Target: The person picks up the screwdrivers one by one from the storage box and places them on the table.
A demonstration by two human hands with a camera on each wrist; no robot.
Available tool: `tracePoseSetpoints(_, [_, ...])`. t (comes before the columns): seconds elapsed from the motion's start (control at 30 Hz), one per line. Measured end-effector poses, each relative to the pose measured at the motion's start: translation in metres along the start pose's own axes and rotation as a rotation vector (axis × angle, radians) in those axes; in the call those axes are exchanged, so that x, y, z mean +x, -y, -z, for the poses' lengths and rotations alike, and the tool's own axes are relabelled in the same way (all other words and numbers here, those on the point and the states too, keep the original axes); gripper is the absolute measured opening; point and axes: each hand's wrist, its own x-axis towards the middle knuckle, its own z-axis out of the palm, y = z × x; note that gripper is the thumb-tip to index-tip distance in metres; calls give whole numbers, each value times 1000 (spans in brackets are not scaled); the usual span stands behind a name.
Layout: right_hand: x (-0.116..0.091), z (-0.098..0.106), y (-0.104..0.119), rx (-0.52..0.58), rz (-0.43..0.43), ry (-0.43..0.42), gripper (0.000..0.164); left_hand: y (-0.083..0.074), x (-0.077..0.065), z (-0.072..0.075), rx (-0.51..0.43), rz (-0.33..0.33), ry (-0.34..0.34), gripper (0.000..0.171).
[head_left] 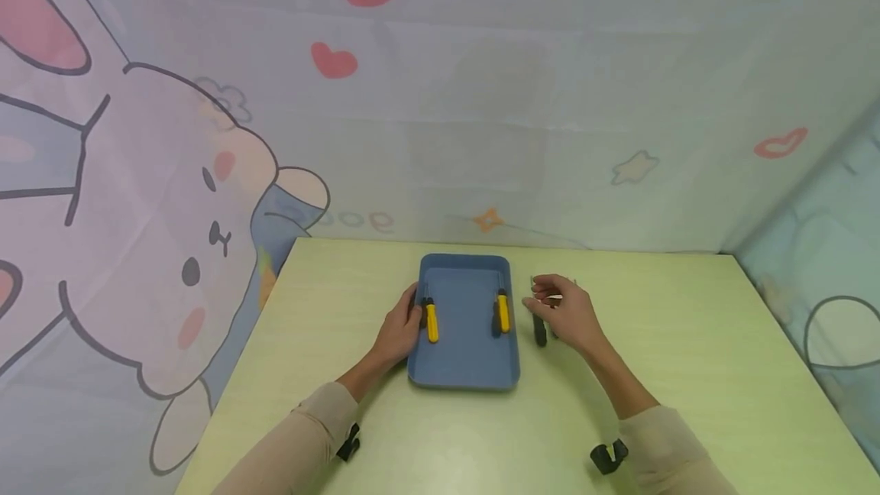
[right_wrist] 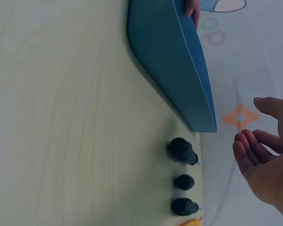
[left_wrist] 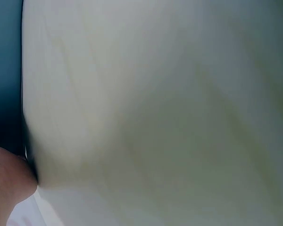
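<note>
A blue tray (head_left: pixel 464 373) lies on the table, its side wall (right_wrist: pixel 165 61) facing the right wrist view. My left hand (head_left: pixel 400 327) grips the tray's left edge, with the thumb over the rim. Inside the tray, a screwdriver with a yellow handle (head_left: pixel 431 323) lies along the left side and another yellow-handled screwdriver (head_left: pixel 504 313) along the right side. My right hand (head_left: pixel 569 315) hovers right of the tray with fingers apart and nothing between them. Below it are black-handled screwdrivers (head_left: pixel 539 331), partly hidden by the hand; several black handle ends (right_wrist: pixel 183 149) show in the right wrist view.
Beside the black handles, a yellow-orange handle (right_wrist: pixel 192 222) shows at the right wrist view's lower edge. The pale wooden table (head_left: pixel 687 342) meets a printed cloth wall (head_left: pixel 584 98) at the back. Dark wrist mounts (head_left: pixel 609 457) sit near both sleeves.
</note>
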Motion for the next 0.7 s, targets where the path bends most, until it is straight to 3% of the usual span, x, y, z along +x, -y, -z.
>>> tracePoseSetpoints(0.5, [9,-35,22,97,17,89,48,0,0,0,4,6,7,54])
tracePoseSetpoints(0.7, [12,-50,32,88,35,128,49,0,1,-1,-4,-1,3,54])
